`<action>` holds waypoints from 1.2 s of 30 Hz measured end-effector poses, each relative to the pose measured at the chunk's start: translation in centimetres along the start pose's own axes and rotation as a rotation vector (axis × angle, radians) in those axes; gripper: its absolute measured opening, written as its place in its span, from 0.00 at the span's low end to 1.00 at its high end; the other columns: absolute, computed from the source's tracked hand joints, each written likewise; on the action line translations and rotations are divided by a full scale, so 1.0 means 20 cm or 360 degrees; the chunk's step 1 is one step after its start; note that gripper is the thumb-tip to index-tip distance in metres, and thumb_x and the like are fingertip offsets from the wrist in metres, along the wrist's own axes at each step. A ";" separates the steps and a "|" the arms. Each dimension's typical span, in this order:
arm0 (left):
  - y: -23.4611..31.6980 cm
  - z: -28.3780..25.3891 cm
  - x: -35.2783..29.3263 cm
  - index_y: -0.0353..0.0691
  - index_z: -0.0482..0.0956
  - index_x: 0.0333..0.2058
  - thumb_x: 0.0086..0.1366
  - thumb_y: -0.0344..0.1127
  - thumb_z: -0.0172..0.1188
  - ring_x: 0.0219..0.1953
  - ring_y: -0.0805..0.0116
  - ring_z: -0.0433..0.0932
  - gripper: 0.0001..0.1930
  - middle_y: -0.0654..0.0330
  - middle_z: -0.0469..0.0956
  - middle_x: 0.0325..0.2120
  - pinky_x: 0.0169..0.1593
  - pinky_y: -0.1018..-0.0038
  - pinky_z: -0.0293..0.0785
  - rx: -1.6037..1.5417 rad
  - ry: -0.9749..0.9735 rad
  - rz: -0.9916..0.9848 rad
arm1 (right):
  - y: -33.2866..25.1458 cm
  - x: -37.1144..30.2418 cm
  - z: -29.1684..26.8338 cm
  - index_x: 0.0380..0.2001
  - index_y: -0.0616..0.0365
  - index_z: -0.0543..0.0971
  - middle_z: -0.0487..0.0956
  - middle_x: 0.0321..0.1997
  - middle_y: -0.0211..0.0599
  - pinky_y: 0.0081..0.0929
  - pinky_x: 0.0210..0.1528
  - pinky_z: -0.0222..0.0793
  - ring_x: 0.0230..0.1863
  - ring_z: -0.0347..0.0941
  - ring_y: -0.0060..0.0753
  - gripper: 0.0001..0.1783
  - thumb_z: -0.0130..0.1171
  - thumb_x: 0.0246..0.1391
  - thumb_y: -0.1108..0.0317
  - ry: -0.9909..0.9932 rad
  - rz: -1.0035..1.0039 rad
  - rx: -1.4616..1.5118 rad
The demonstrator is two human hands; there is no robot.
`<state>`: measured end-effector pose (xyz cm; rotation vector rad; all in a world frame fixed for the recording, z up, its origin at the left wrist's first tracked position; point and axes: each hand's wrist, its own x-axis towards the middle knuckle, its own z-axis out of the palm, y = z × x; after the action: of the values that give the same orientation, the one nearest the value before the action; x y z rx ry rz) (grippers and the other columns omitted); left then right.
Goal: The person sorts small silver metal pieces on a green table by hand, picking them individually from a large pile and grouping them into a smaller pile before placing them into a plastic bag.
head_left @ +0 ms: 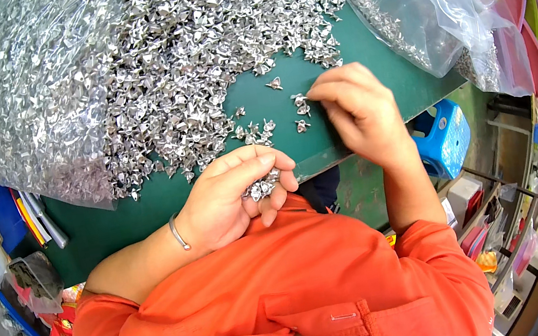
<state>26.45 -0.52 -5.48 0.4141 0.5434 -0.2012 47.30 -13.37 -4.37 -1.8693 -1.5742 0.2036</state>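
The left hand (234,191) is cupped, its fingers curled around a small bunch of shiny metal pieces (263,185). Just past it, the right hand (355,107) pinches one loose piece (300,101) off the green tabletop (295,153). It looks like gathering: the pinch must lift cleanly, with the big pile (192,45) farther out.

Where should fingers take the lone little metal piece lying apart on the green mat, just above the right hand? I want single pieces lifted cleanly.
Pinch the lone metal piece across its narrow middle, from above with thumb and forefinger. It lies flat on the green mat, wings spread sideways, with bare mat all round, so nothing blocks a straight descent. The right hand is nearest; the left hand already cups a small bunch of pieces.
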 end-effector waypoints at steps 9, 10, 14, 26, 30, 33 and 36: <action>0.01 0.01 0.00 0.35 0.77 0.43 0.74 0.40 0.49 0.30 0.69 0.75 0.13 0.54 0.79 0.34 0.24 0.75 0.71 0.0029 0.0045 -0.0042 | -0.05 0.12 0.17 0.32 0.60 0.80 0.79 0.32 0.40 0.36 0.40 0.73 0.35 0.76 0.46 0.08 0.66 0.46 0.78 0.0202 0.0020 0.0038; 0.01 0.01 0.00 0.35 0.77 0.43 0.74 0.40 0.49 0.30 0.69 0.75 0.13 0.54 0.79 0.34 0.24 0.75 0.71 0.0028 0.0045 -0.0043 | -0.04 0.13 0.17 0.31 0.60 0.80 0.79 0.32 0.40 0.37 0.40 0.73 0.35 0.76 0.45 0.07 0.66 0.46 0.78 0.0168 0.0044 0.0062; 0.02 0.01 0.00 0.35 0.77 0.43 0.74 0.40 0.49 0.30 0.70 0.74 0.13 0.54 0.79 0.34 0.24 0.75 0.71 0.0016 0.0060 -0.0056 | -0.09 0.11 0.10 0.29 0.61 0.80 0.78 0.28 0.40 0.38 0.36 0.73 0.32 0.76 0.46 0.03 0.65 0.49 0.77 0.0179 0.0406 0.0144; 0.01 0.00 0.00 0.35 0.77 0.43 0.74 0.39 0.50 0.30 0.70 0.74 0.13 0.55 0.79 0.34 0.25 0.75 0.71 -0.0003 0.0010 -0.0045 | 0.01 0.07 0.08 0.34 0.61 0.81 0.79 0.38 0.41 0.36 0.44 0.73 0.41 0.76 0.47 0.09 0.62 0.47 0.82 0.0104 -0.0028 -0.0073; 0.01 0.00 0.00 0.36 0.77 0.43 0.74 0.40 0.50 0.30 0.70 0.74 0.13 0.54 0.79 0.34 0.24 0.75 0.71 -0.0004 0.0018 -0.0045 | -0.01 0.05 0.02 0.33 0.61 0.81 0.79 0.36 0.41 0.35 0.43 0.73 0.39 0.77 0.45 0.07 0.62 0.48 0.81 -0.0031 0.0137 0.0092; 0.01 0.00 -0.01 0.35 0.77 0.43 0.74 0.39 0.50 0.29 0.70 0.74 0.13 0.54 0.79 0.34 0.24 0.75 0.71 -0.0014 0.0037 -0.0046 | -0.02 0.04 0.00 0.32 0.61 0.82 0.79 0.35 0.41 0.35 0.42 0.73 0.38 0.77 0.44 0.06 0.63 0.48 0.80 0.0063 0.0248 0.0118; 0.00 0.00 0.00 0.35 0.77 0.43 0.74 0.39 0.49 0.29 0.70 0.75 0.13 0.54 0.79 0.34 0.24 0.75 0.71 -0.0023 0.0012 -0.0022 | -0.04 0.05 0.05 0.32 0.59 0.82 0.80 0.34 0.39 0.35 0.41 0.72 0.38 0.76 0.43 0.06 0.65 0.48 0.78 0.0144 0.0132 0.0098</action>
<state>26.43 -0.42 -5.49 0.3974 0.5549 -0.2092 46.37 -11.95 -4.26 -1.8713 -1.4163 0.1991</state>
